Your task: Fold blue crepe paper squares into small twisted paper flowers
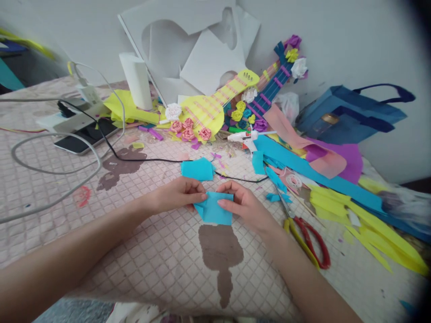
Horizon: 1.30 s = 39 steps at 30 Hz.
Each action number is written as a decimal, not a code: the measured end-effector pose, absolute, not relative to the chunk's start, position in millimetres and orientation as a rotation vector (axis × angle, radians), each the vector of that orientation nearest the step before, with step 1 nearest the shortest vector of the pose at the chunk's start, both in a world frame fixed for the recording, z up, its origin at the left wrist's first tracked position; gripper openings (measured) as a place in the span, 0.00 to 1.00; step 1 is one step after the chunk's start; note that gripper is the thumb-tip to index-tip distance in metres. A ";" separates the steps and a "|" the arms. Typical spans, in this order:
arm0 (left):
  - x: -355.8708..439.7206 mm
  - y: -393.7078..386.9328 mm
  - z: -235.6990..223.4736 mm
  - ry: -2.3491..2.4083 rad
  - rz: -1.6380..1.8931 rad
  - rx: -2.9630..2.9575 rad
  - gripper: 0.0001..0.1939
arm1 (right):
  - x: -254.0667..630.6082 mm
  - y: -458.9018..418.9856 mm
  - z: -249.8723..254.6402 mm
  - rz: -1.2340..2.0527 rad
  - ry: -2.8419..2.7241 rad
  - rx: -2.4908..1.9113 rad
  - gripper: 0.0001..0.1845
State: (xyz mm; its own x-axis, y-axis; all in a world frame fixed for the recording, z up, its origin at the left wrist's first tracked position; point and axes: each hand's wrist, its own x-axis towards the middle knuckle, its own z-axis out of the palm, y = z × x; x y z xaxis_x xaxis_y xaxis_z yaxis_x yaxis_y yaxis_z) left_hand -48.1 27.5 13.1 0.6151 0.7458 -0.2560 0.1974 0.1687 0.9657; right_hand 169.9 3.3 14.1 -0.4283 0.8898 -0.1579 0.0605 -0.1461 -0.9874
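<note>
Between my two hands is a small blue piece of crepe paper (217, 211), held above the quilted tablecloth. My left hand (183, 195) pinches its upper left corner, where the paper is folded over. At the right edge, my right hand (240, 202) grips it with the thumb in front and the fingers behind. Just beyond my hands lies a blue crepe paper stack (198, 169). Another small blue paper piece (258, 162) rests farther right, below the white glue gun (247, 139).
Red-and-yellow scissors (308, 242) lie right of my right hand. A black cable (151, 159) crosses behind the paper. Paper guitars (205, 112) with flowers stand at the back. Yellow crepe strips (377, 229) and a blue bag (350, 116) are on the right, a phone (85, 137) on the left.
</note>
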 end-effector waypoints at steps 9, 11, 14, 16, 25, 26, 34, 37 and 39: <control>-41.7 24.2 14.0 0.885 0.511 1.484 0.16 | 167.8 2.2 13.6 1.564 -1.576 -1.195 0.11; -39.1 23.4 11.9 0.917 0.537 1.558 0.16 | 167.6 1.6 16.2 1.542 -1.603 -1.187 0.11; -37.6 22.9 9.9 0.956 0.547 1.627 0.16 | 167.6 1.1 20.1 1.560 -1.671 -1.172 0.11; -39.0 23.2 11.6 0.971 0.541 1.595 0.16 | 167.8 1.1 20.3 1.580 -1.681 -1.193 0.12; -46.8 32.1 13.6 0.900 0.638 1.368 0.17 | 174.5 1.2 13.4 1.636 -1.488 -1.194 0.13; -46.2 33.5 11.9 0.903 0.655 1.389 0.16 | 175.5 1.3 13.6 1.655 -1.493 -1.171 0.13; -37.3 31.3 15.7 0.952 0.674 1.370 0.19 | 177.1 3.1 9.0 1.578 -1.499 -1.134 0.15; -34.9 26.4 14.3 0.946 0.641 1.327 0.25 | 176.0 2.6 7.6 1.559 -1.439 -1.165 0.14; -33.0 24.9 11.3 0.950 0.650 1.355 0.28 | 176.9 2.2 8.3 1.544 -1.449 -1.165 0.13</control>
